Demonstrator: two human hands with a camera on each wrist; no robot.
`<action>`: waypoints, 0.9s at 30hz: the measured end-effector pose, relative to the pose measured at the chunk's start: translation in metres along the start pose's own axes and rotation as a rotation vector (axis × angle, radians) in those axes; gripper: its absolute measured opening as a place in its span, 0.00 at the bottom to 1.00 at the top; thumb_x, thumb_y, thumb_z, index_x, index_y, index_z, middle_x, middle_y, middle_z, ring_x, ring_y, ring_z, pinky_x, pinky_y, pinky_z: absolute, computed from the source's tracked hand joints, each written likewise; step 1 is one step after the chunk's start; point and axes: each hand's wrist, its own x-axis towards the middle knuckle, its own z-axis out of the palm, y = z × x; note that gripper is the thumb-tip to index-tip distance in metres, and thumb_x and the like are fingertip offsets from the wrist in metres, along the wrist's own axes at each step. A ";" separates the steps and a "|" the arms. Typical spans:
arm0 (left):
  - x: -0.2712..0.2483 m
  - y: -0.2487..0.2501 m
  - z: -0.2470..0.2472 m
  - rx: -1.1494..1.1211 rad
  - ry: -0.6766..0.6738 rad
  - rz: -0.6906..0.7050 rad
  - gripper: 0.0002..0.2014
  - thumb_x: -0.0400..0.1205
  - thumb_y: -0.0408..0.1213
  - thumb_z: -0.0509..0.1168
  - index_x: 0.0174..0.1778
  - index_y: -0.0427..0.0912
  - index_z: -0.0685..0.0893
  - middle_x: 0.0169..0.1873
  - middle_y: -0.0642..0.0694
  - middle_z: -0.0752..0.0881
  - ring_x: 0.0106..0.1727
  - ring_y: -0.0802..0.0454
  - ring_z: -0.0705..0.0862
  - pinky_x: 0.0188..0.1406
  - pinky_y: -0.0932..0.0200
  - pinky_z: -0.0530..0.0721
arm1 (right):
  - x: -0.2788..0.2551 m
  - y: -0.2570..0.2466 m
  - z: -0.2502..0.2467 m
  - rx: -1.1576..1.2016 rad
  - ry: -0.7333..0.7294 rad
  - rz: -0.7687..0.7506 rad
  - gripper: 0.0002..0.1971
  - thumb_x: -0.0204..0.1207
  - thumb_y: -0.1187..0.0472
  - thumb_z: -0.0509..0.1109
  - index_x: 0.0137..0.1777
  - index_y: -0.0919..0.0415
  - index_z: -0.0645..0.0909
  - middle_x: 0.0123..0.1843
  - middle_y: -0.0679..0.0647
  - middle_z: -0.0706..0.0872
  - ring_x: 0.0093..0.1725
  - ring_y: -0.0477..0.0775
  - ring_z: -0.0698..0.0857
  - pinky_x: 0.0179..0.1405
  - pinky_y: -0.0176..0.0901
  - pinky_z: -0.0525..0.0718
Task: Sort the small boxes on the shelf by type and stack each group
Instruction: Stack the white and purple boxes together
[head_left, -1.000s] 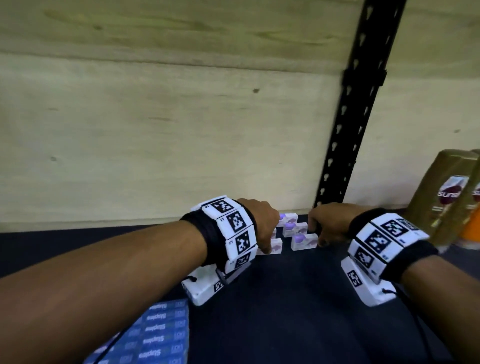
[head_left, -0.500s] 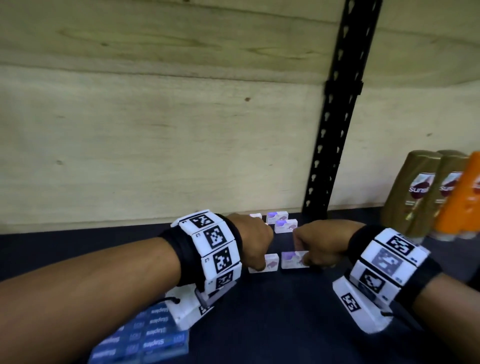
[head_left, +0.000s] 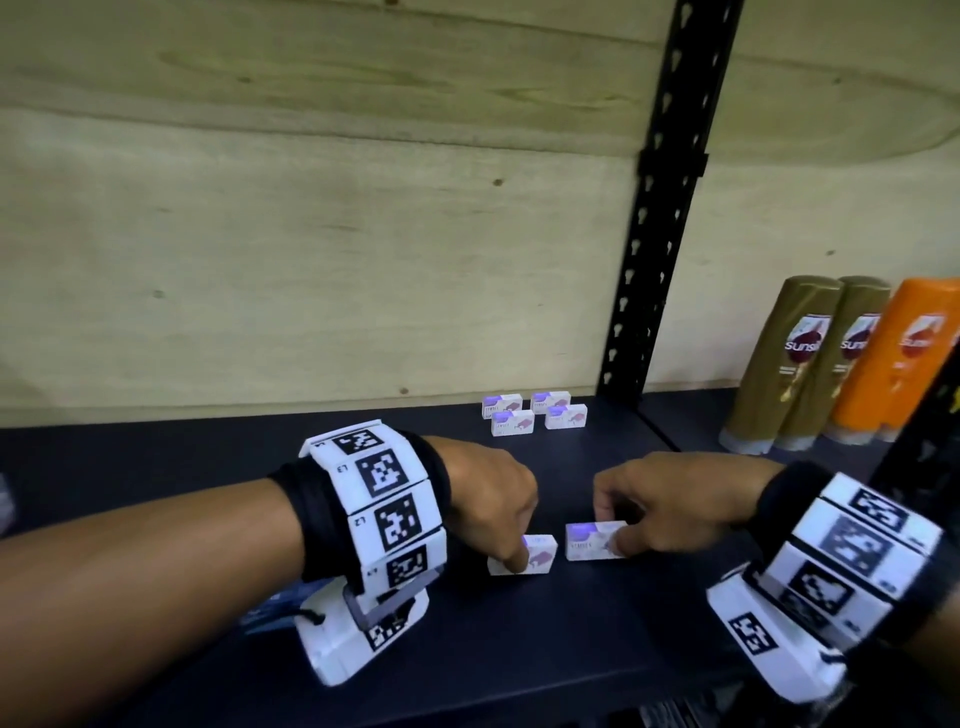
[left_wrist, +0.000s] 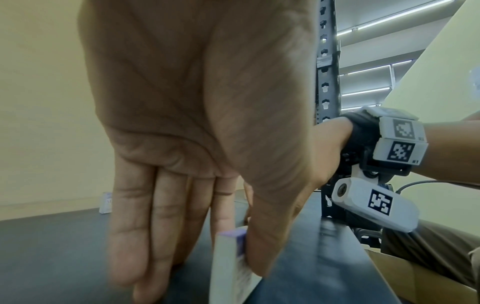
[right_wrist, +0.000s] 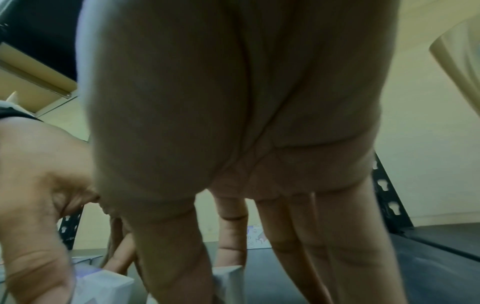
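Two small white boxes with purple print lie on the dark shelf (head_left: 545, 639) near its front. My left hand (head_left: 511, 553) pinches the left box (head_left: 540, 556) between thumb and fingers; the left wrist view shows that box (left_wrist: 228, 265) on edge against the thumb. My right hand (head_left: 615, 527) pinches the right box (head_left: 587, 543) by its right end, and a corner of that box (right_wrist: 228, 281) shows in the right wrist view. Several more of the same boxes (head_left: 535, 413) lie in two rows by the back wall.
A black slotted upright (head_left: 654, 218) stands at the back right of the boxes. Two gold bottles (head_left: 800, 364) and an orange bottle (head_left: 888, 358) stand at the far right. A blue staples pack (head_left: 270, 610) peeks out under my left wrist. A plywood wall closes the back.
Both hands have drawn back from the group by the wall toward the shelf's front, each bringing one small box with it. The two boxes now lie side by side.
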 end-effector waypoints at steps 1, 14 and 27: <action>-0.001 0.000 0.001 -0.001 -0.002 0.005 0.14 0.81 0.51 0.67 0.53 0.45 0.85 0.49 0.49 0.87 0.47 0.50 0.83 0.37 0.58 0.78 | -0.001 0.000 0.001 0.008 -0.002 -0.007 0.11 0.76 0.45 0.72 0.56 0.43 0.80 0.48 0.40 0.84 0.49 0.44 0.82 0.52 0.42 0.80; -0.002 0.005 0.008 0.006 0.058 0.012 0.10 0.80 0.53 0.67 0.49 0.52 0.81 0.37 0.57 0.79 0.42 0.54 0.80 0.38 0.58 0.77 | -0.006 -0.003 0.003 0.022 -0.026 -0.031 0.09 0.75 0.42 0.72 0.52 0.38 0.78 0.45 0.42 0.83 0.43 0.41 0.81 0.40 0.38 0.74; 0.003 0.003 -0.001 -0.030 -0.056 -0.004 0.24 0.74 0.61 0.72 0.60 0.50 0.84 0.51 0.52 0.86 0.48 0.54 0.84 0.41 0.59 0.81 | -0.007 -0.002 -0.008 0.104 -0.093 -0.014 0.22 0.73 0.42 0.75 0.65 0.38 0.74 0.54 0.40 0.84 0.53 0.43 0.83 0.53 0.38 0.80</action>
